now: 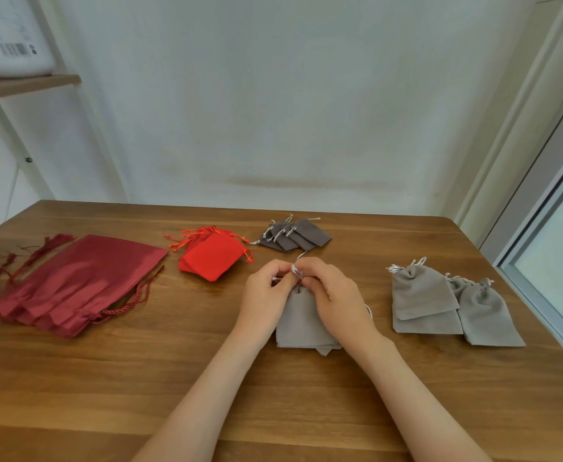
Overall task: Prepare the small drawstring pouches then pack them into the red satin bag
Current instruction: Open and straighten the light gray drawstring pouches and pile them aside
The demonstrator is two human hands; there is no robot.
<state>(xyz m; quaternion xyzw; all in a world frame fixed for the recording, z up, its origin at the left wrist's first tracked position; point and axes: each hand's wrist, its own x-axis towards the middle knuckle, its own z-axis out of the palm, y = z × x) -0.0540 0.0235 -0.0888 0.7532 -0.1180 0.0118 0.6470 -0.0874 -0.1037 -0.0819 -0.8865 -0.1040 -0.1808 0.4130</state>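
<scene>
A light grey drawstring pouch (301, 323) lies on the wooden table (106, 378) in front of me, on top of another grey pouch. My left hand (266, 296) and my right hand (335, 293) meet at its gathered neck, and both pinch its pale drawstring (295, 271). A stack of dark red satin bags (80, 281) lies flat at the left, cords trailing. Behind the hands sit a pile of small bright red pouches (211, 256) and a fan of small dark grey pouches (295, 235).
Several light grey pouches (440, 301) with drawn necks lie at the right, close to the table's right edge and a window frame (546, 228). A wooden shelf (23, 85) holding a white package is up at the left.
</scene>
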